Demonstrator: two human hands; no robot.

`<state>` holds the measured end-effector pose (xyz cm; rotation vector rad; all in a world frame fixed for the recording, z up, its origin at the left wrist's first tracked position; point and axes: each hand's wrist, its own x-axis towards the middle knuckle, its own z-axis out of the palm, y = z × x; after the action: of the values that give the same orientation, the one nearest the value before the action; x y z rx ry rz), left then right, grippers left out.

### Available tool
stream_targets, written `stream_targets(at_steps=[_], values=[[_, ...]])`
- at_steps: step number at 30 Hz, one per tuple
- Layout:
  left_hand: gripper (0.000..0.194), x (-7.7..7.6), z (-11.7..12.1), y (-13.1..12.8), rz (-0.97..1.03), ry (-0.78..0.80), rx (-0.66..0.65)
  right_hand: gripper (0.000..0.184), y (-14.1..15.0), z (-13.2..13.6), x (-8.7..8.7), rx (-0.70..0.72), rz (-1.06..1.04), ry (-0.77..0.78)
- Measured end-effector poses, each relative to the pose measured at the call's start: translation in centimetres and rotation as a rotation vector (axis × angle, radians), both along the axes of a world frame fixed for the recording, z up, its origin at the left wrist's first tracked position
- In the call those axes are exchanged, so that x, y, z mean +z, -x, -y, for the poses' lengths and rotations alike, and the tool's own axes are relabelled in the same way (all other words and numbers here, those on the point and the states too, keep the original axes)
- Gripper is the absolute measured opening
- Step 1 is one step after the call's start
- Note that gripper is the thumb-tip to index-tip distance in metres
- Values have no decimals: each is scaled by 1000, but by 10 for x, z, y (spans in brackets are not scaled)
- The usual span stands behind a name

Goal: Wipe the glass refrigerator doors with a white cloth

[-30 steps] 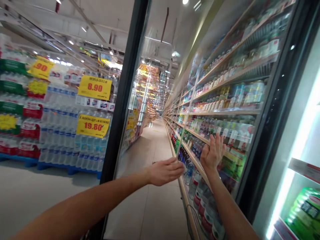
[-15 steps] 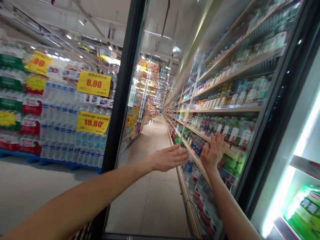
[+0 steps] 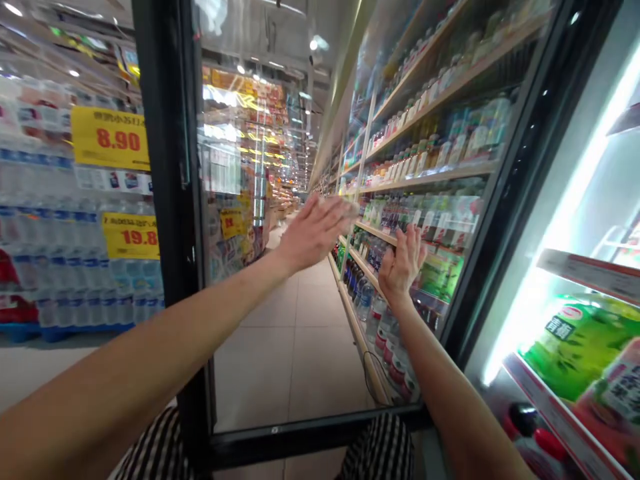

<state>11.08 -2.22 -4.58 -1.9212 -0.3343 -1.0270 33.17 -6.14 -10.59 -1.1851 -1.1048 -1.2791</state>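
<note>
My left hand (image 3: pixel 320 227) reaches across from the lower left, fingers stretched out and blurred, back of the hand towards me. It holds nothing and lies over the glass pane (image 3: pixel 250 373) of a black-framed cooler door (image 3: pixel 175 267). My right hand (image 3: pixel 403 263) is raised in front of the same pane, lower and further right, its fingers up and spread. Nothing is in it. Whether either hand touches the glass I cannot tell. Rows of bottles (image 3: pixel 420 160) on shelves show in the pane behind the hands.
At right, the lit cooler interior holds a green drink bottle (image 3: pixel 570 347) and a pink-labelled one (image 3: pixel 615 393) on a shelf. Stacked packs of water bottles (image 3: pixel 85 267) with yellow price signs (image 3: pixel 110 137) stand left. Checked cloth (image 3: pixel 383 447) shows below the door.
The door and the view have shifted, so the frame stands further left and more of the cooler interior shows. My left hand has risen, its fingers more spread; my right hand appears slightly higher and further left.
</note>
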Motion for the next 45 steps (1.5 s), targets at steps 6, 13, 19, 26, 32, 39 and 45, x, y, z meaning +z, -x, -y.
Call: stream_targets(at_steps=[6,13,19,26,32,39,45], values=[[41,-43,5,-9,-414,-33,-80,47,0,0,0,15,-6,15],[41,-1,-2,9,-164,63,3,47,1,0,0,39,-26,10],[38,-45,2,25,-455,-129,-81,47,1,0,0,24,-22,1],[41,-30,-16,82,-71,-90,24,47,0,-2,0,31,-15,-12],[38,-65,-12,100,-323,-134,34,48,1,0,1,44,-18,7],[38,-46,-17,111,-12,-40,120,48,3,0,1,46,-24,-2],[34,-64,-12,113,-171,-118,70,48,3,-1,2,53,-25,-14]])
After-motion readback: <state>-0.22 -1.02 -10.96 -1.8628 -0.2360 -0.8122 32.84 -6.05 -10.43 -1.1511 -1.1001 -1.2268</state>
